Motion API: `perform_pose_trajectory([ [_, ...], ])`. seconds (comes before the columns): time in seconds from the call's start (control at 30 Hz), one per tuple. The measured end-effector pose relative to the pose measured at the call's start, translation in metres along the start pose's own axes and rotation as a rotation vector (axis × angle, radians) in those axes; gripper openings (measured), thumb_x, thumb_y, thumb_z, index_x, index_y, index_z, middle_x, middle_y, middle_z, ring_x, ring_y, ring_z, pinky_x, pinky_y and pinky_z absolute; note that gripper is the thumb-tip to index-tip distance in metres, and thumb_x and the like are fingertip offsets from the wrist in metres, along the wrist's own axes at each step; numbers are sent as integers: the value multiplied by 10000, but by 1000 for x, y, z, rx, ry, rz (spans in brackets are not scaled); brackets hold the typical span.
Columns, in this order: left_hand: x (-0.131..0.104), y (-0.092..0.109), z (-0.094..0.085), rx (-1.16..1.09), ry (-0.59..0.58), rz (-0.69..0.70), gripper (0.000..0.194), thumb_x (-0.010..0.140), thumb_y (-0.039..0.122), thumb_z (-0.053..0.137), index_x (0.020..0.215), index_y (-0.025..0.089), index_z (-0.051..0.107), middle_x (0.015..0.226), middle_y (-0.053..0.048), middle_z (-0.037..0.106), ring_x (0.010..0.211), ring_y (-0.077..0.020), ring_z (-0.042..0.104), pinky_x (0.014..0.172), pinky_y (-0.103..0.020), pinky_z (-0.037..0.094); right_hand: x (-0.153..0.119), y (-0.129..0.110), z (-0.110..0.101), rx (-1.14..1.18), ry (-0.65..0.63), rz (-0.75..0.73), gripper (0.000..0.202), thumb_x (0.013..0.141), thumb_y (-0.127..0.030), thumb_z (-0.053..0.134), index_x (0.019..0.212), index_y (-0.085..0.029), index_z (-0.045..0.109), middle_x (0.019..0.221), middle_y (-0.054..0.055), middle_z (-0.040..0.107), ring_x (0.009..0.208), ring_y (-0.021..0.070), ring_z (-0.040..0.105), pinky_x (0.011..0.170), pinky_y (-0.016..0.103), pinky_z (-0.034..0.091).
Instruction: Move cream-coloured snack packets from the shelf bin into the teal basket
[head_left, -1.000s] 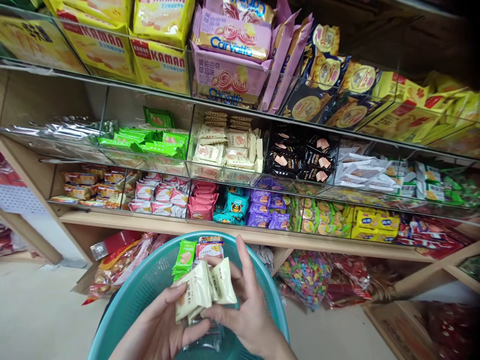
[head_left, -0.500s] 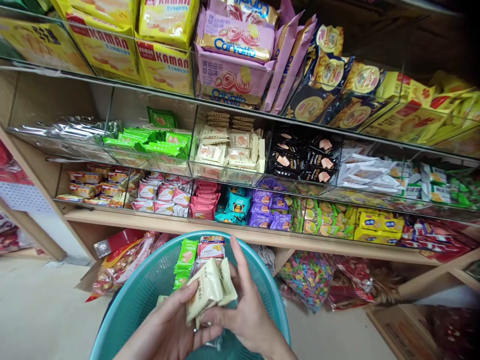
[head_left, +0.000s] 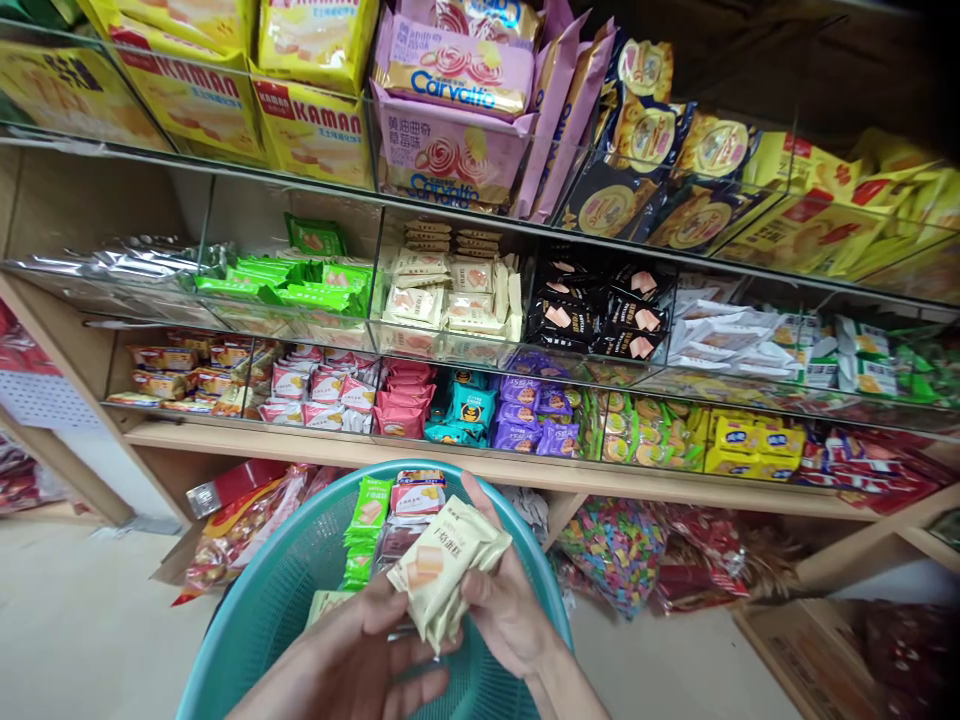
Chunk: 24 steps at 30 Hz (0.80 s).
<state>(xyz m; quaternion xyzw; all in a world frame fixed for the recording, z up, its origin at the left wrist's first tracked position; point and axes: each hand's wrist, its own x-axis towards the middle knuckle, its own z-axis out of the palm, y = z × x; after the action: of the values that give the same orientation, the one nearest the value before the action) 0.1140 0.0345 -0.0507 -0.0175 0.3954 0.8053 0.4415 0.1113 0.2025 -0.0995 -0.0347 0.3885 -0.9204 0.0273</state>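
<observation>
My right hand (head_left: 506, 610) grips a small stack of cream-coloured snack cake packets (head_left: 450, 565), its thumb across the front one. The front packet faces me and shows a picture of cake pieces. My left hand (head_left: 364, 640) is palm up at the packets' lower left, fingers apart, touching or nearly touching their edge. Both hands are over a teal plastic basket (head_left: 247, 610). Inside it, green packets (head_left: 364, 530) are lined up beside white-and-pink packets (head_left: 416, 500). Another cream packet (head_left: 324, 605) lies partly hidden behind my left hand.
Shelves with clear dividers rise behind the basket. Matching cream packets (head_left: 472, 275) fill a middle compartment, between green packets (head_left: 300, 280) and black packets (head_left: 600, 310). Below the wooden shelf edge (head_left: 645, 480) sit a bag of colourful sweets (head_left: 619, 550) and a cardboard box (head_left: 802, 650).
The cream packets have turned face-up and shifted slightly right, now squared together in my right hand. My left hand's fingers have loosened from them. The view has shifted slightly.
</observation>
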Motion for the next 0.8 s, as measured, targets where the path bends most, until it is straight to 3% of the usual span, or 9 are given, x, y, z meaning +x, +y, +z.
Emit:
perform_pose_trajectory([
  [0.13,-6,2,-17,331,60,70,741,808,433,616,1446,279,271,1478,-77,366,1273,-311,442,1041,-477,382,-3,-1,-6,45,2,17,1068,555,-340,850,1422,-333,227,1211,63,617,1132,271,553,923,427,459],
  [0.27,-6,13,-26,991,341,430,871,778,528,607,1477,319,132,1532,-48,248,1364,-331,291,1080,-499,332,-3,2,-4,69,32,-24,1084,577,-284,845,1431,-349,181,1242,49,606,1145,251,548,980,423,417],
  [0.33,-3,18,-23,1323,437,585,882,764,533,613,1477,313,142,1533,-41,244,1383,-338,237,1097,-508,297,-3,4,2,76,36,-36,1081,592,-249,837,1434,-347,166,1264,46,594,1153,245,545,1005,419,394],
  [0.43,5,20,-17,1657,390,644,816,761,502,625,1454,300,243,1478,-51,369,1342,-324,338,1059,-472,376,-4,5,12,86,16,-39,1087,618,-192,818,1440,-349,124,1300,44,570,1165,232,541,1033,415,363],
  [0.57,16,19,-18,1781,354,607,693,771,424,637,1395,288,368,1325,-54,564,1161,-278,567,924,-385,512,-6,6,19,85,-8,-61,1119,644,-153,799,1443,-345,39,1333,56,546,1182,231,534,1044,431,352],
  [0.8,26,20,-25,1854,362,526,663,808,420,601,1399,261,348,1231,-82,627,1080,-282,610,865,-399,504,-4,13,17,28,44,-74,955,719,-152,740,1435,-290,123,1334,64,549,1190,223,530,1046,416,359],
])
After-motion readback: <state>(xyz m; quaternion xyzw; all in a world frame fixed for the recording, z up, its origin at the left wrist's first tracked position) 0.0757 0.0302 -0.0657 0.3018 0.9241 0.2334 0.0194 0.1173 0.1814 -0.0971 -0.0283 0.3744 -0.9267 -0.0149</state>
